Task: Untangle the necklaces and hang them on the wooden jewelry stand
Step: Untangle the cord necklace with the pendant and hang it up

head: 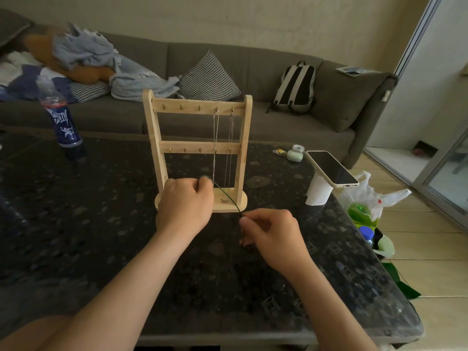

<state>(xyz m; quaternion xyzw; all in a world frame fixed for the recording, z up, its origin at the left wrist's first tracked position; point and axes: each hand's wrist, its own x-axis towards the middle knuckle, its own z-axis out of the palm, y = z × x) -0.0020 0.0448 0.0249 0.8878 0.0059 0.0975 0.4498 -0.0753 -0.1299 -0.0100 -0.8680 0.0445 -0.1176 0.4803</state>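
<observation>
stand [197,106]: pale matt wood | chains [215,138]: shiny metal | table [76,224]: glossy speckled stone

This is a home living room: a long grey sofa [278,127] runs along the wall, strewn with a houndstooth cushion [209,77], a crumpled blue blanket [101,57] and a backpack [296,89]. A dark speckled worktop [76,224] stands before it, carrying a phone [331,168] and a drink bottle [62,117]; a sliding glass door [450,171] is at the right.
</observation>
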